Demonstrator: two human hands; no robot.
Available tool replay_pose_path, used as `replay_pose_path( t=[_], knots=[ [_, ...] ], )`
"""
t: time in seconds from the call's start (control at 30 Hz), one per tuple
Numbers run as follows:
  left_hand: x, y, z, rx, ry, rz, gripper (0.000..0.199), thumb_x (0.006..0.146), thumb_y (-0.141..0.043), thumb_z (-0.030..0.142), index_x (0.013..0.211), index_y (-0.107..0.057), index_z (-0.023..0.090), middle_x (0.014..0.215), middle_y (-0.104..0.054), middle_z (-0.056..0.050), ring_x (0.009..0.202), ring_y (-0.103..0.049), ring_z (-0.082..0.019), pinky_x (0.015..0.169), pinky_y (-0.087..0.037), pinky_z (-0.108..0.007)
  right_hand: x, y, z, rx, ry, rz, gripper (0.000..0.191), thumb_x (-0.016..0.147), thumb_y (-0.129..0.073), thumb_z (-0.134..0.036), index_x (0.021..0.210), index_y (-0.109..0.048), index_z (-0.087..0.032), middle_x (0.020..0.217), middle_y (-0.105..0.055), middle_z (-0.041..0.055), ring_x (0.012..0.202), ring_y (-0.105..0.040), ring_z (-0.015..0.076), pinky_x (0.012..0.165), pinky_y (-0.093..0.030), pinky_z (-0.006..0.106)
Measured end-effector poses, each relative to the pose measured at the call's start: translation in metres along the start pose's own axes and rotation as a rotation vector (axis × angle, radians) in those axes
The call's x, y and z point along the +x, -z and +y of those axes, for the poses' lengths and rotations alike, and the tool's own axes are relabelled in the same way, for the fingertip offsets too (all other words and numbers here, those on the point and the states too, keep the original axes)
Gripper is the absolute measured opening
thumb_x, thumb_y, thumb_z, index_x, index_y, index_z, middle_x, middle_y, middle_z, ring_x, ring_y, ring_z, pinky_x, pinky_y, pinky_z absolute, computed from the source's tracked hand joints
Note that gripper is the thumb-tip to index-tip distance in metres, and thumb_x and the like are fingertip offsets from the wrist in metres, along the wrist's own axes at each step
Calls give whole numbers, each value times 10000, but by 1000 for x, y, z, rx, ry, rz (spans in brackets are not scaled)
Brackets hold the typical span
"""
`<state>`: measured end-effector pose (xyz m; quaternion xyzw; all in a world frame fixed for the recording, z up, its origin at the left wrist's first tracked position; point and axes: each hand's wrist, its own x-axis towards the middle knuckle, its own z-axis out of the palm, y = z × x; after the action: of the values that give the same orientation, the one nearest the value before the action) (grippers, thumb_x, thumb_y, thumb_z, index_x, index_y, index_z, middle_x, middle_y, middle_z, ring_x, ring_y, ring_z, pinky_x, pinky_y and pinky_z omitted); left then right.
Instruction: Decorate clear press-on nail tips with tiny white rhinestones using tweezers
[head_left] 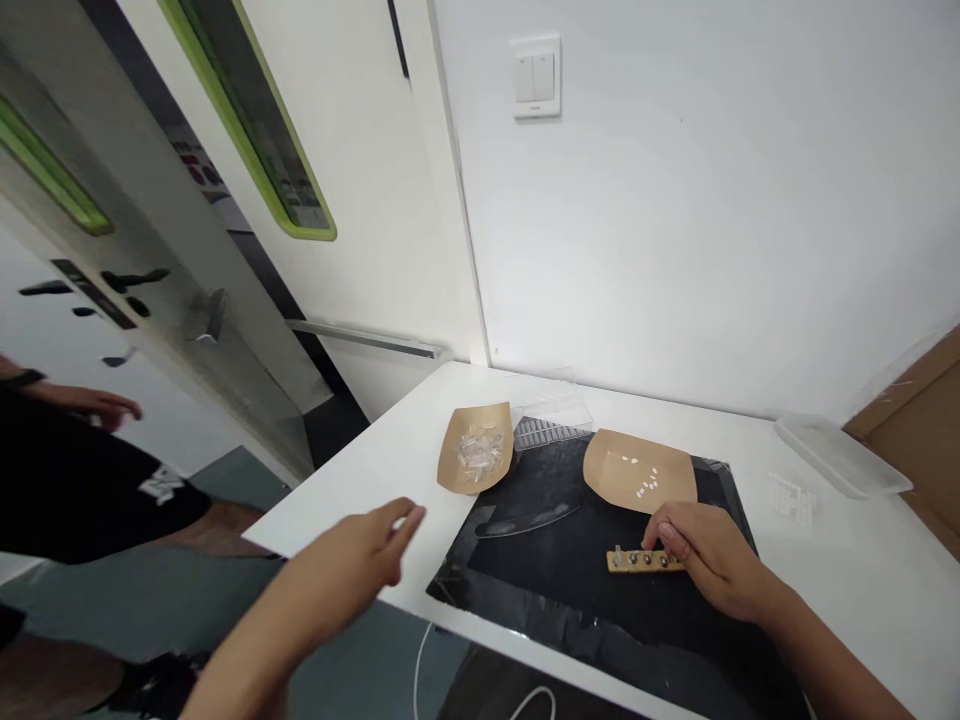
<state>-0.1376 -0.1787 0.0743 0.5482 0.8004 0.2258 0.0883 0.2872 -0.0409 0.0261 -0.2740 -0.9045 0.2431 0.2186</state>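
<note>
My left hand (375, 550) is in the air by the table's front left edge, thumb and fingers drawn together. Anything between its fingertips is too small to make out. My right hand (709, 560) is over the right end of a narrow wooden strip (626, 562), fingers bent and pinched down at it. What those fingertips hold is hidden. Round metal pieces sit in a row along the strip, and a short clear tube stands upright at its left end. Beyond the left hand, a brown paper tray (450, 468) holds many clear tubes. Another paper tray (607, 455) behind the strip holds small white pieces.
A black mat (525, 570) covers part of the white table (360, 480). A clear ridged plastic tray (555, 425) is at the back, and a translucent lid or tray (840, 460) at the right. Another person (97, 470) is at the left, near open doors.
</note>
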Motion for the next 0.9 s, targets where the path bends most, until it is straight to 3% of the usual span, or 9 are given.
replay_pose_path(
  t=[0.03,0.1,0.27,0.37,0.53,0.77,0.83,0.9],
  knots=[
    [-4,-11,12,10,-82,-161,386,943,-522,564,907,-774,272,610,-714,-10,546,-664,-217,555,-435,-281,1,0,-1,-13,15,-9,406,1137,-298,-375,1017,-668,-259,906,-707,29,819,-655,195,766,-483,343],
    [-11,-30,35,20,-237,-236,349,983,-496,521,1048,-759,301,834,-792,-44,751,-736,-242,656,-462,-293,2,-1,-3,-35,43,-35,391,1134,-301,-360,1062,-672,-256,942,-709,40,852,-651,202,788,-490,353],
    [-17,-75,68,34,-347,-167,486,1083,-321,480,886,-703,254,785,-747,-60,724,-705,-239,659,-444,-309,4,-2,-6,-28,97,-76,359,1124,-323,-322,1122,-674,-247,961,-711,50,879,-625,213,794,-483,371],
    [-22,-99,73,-90,-375,-111,529,1101,-294,464,853,-707,245,786,-750,-65,737,-719,-223,672,-485,-297,4,-1,-7,-2,98,-35,348,1119,-335,-315,1153,-676,-250,968,-716,52,899,-621,219,803,-485,376],
    [-35,-133,77,-178,-455,-129,515,1107,-330,421,803,-699,229,733,-717,-65,695,-707,-206,689,-507,-292,4,-2,-4,-30,106,-39,367,1120,-326,-325,1134,-682,-237,959,-716,65,882,-623,223,780,-485,364],
    [-43,-153,79,-229,-515,-147,458,1093,-380,370,765,-659,215,732,-673,-71,687,-657,-205,662,-477,-332,3,-7,3,-5,100,-12,358,1119,-350,-352,1094,-686,-233,939,-710,63,863,-631,215,780,-496,356],
    [-45,-155,82,-343,-514,-101,406,1083,-411,370,860,-709,210,828,-699,-94,798,-663,-228,751,-502,-365,4,-6,2,70,32,43,375,1119,-366,-401,1095,-701,-235,983,-717,73,914,-644,221,833,-514,370],
    [-49,-157,88,-564,-449,-83,349,1066,-467,400,1017,-756,211,946,-718,-113,916,-664,-250,862,-521,-402,5,-2,0,272,-136,152,406,1107,-396,-481,1070,-715,-232,1016,-724,80,936,-662,223,800,-535,351]
  ],
)
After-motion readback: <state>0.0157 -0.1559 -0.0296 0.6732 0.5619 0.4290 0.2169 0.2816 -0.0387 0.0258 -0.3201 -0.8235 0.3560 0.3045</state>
